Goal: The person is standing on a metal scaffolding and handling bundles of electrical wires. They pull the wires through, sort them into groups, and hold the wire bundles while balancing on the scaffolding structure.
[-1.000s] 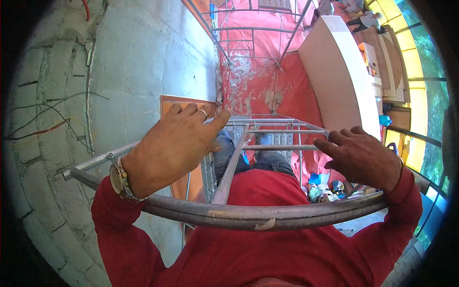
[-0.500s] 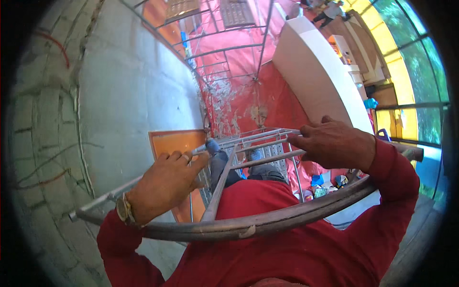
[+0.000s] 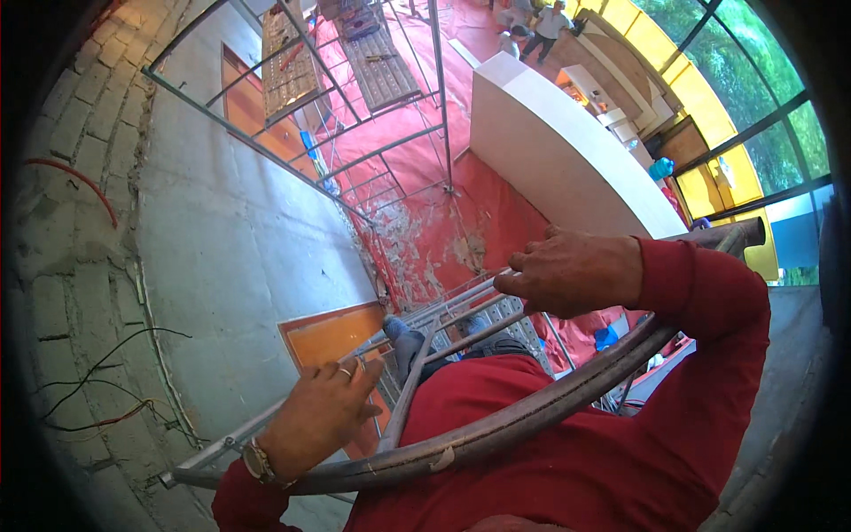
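Note:
In front of my body stands a grey metal scaffold frame [image 3: 403, 390] with a thick curved tube [image 3: 523, 417] nearest to me. My left hand [image 3: 321, 415], with a watch at the wrist, lies over the frame's left rail, its fingers curled round it and the thumb a little apart. Across from it, my right hand [image 3: 572, 273] is closed on the rail at the frame's right side; its fingertips are partly hidden. My feet stand on perforated metal planks [image 3: 523, 321] beyond the frame, well above the floor.
A second scaffold [image 3: 439, 133] with metal planks [image 3: 381, 66] stands ahead. Red sheeting [image 3: 505, 199] with pale debris covers the floor below. Left are a grey wall [image 3: 239, 239], exposed blocks [image 3: 93, 310] and loose cables [image 3: 115, 390]. A white partition [image 3: 554, 146] and distant people [image 3: 548, 27] are at right.
The view has swung, so the second scaffold and the partition sit further left and more of the scaffold shows. Both hands stay on the frame.

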`<state>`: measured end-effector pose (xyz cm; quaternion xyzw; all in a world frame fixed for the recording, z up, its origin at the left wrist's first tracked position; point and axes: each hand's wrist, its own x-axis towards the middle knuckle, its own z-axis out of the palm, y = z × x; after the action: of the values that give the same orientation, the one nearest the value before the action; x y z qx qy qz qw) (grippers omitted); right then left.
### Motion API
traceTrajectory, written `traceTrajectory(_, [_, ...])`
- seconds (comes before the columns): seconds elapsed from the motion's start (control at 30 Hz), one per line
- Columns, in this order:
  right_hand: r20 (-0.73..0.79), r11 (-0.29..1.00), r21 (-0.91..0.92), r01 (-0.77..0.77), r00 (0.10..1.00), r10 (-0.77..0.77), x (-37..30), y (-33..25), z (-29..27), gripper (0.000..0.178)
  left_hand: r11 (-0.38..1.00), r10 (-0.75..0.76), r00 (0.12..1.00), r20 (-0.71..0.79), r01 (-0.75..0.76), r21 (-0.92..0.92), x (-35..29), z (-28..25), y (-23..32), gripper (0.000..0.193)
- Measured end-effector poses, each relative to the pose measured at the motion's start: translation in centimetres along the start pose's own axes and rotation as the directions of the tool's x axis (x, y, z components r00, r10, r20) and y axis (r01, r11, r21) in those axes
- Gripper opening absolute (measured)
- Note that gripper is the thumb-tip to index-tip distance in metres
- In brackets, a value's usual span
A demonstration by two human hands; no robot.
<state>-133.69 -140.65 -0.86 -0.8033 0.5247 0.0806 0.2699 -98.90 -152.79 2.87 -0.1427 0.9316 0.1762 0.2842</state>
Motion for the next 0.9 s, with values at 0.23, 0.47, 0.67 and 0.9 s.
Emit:
traceTrajectory(0.23, [-0.014, 1.000, 0.010, 0.029, 0.999, -0.029, 0.0, 0.2, 0.6, 0.033, 1.000, 0.016, 0.996, 0.085, -0.016, 0.000, -0.5, 0.5, 0.6, 0.066])
traceTrajectory(0.47, [0.079, 0.998, 0.055, 0.006, 0.997, -0.010, 0.4, 0.6, -0.1, 0.035, 0.997, 0.062, 0.996, 0.068, -0.065, 0.050, -1.1, 1.0, 0.4, 0.061])
traceTrajectory(0.67, [0.098, 0.998, 0.046, -0.030, 0.995, 0.025, 0.9, 1.0, 0.3, 0.037, 0.994, 0.101, 0.994, 0.041, -0.102, 0.046, -1.2, 1.3, 0.2, 0.063])
traceTrajectory(0.9, [0.054, 0.998, 0.047, -0.029, 0.998, 0.026, 0.6, 1.1, -0.2, 0.035, 0.991, 0.130, 0.992, -0.009, -0.129, 0.028, -1.1, 2.3, -0.6, 0.057])
